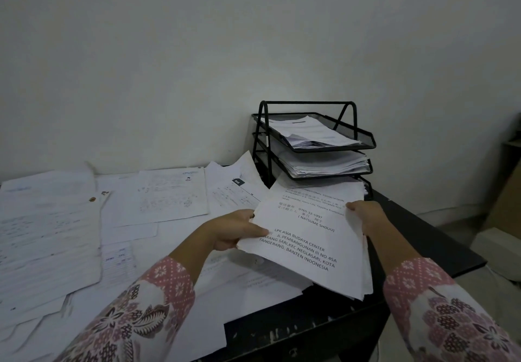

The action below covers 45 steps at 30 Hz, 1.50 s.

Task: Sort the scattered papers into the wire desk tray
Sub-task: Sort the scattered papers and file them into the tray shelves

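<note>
A stack of papers (310, 237) is held above the table's right edge, left hand (236, 230) and right hand (366, 215) pinching its sides. Behind, the wire desk tray (363, 139) occupies the far right corner; loose sheets (84, 220) cover the table (428, 234).

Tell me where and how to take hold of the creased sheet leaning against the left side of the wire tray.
Pinch the sheet at its raised upper corner, coming from above and the left. That corner stands up off the desk against the tray frame, so fingers can close on both faces; its lower part lies flat among other papers, giving no free edge.
</note>
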Tool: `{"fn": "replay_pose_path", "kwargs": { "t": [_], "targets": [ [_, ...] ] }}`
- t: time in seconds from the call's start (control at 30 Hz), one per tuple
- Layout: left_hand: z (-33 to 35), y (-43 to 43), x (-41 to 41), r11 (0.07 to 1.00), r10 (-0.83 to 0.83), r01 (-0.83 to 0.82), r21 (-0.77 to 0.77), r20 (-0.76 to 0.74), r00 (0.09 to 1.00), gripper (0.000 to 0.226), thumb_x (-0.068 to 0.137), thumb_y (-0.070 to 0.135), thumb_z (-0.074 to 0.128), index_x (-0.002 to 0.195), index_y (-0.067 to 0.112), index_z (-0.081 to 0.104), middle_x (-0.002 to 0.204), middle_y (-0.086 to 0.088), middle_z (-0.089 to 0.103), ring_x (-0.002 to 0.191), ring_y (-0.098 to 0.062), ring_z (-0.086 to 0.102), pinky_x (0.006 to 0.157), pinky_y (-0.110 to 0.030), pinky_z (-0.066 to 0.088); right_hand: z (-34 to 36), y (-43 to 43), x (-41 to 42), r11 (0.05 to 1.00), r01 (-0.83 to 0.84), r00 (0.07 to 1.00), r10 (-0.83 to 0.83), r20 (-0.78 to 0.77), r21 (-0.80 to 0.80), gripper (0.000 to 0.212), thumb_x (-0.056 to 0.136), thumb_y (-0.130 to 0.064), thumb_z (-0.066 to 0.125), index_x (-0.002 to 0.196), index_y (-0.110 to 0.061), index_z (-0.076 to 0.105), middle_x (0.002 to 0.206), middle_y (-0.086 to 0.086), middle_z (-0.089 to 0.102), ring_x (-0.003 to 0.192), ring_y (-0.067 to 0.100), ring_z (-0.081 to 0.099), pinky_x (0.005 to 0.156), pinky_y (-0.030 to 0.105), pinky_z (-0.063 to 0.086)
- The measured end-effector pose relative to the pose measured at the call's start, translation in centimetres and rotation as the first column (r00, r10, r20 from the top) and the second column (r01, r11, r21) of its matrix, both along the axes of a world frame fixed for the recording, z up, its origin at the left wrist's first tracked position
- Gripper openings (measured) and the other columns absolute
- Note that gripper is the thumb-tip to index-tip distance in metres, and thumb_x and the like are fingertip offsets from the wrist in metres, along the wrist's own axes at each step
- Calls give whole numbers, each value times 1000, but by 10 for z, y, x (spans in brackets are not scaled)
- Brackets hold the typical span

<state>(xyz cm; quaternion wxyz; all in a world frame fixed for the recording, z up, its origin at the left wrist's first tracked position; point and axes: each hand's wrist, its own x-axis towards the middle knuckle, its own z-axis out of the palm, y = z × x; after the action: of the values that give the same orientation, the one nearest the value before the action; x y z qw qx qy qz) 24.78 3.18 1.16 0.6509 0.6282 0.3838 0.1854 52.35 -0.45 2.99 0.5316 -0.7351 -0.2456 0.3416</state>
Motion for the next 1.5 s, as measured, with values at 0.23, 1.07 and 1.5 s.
{"fn": "replay_pose_path", "kwargs": {
  "t": [0.23, 1.07, 1.5],
  "targets": [
    [1, 18, 34, 964, 256, -249, 94, -73, 964, 46, 86, 9, 66, 127, 7, 45, 125, -10, 56, 112, -25, 57, 93, -38, 51, -4, -3, 19, 998, -58, 992, 59, -111, 14, 40, 89, -7, 59, 125, 8, 50, 123, 23, 54, 98, 32, 54, 76, 40, 47],
    [-4, 27, 127, 838, 463, -445, 316, 17, 886, 54, 85, 24, 62, 130, 6, 37, 128, -11, 43, 120, -27, 46, 100, -41, 43, -29, 9, 16, 911, 203, 884, -12, -468, 359, 36, 85, 3, 49, 120, -2, 47, 93, 12, 56, 76, 18, 57, 49, 26, 50],
    [-35, 26, 109, 600, 440, -146, 787, -171, 881, 61, 100, 38, 35, 149, 7, 17, 157, -2, 7, 143, -18, 4, 114, -34, 13, -29, 57, 35, 948, 201, 980, -191, -63, 248, 19, 89, -1, 47, 107, -6, 49, 83, 15, 54, 49, 16, 43, 30, 13, 32]
  ]
}}
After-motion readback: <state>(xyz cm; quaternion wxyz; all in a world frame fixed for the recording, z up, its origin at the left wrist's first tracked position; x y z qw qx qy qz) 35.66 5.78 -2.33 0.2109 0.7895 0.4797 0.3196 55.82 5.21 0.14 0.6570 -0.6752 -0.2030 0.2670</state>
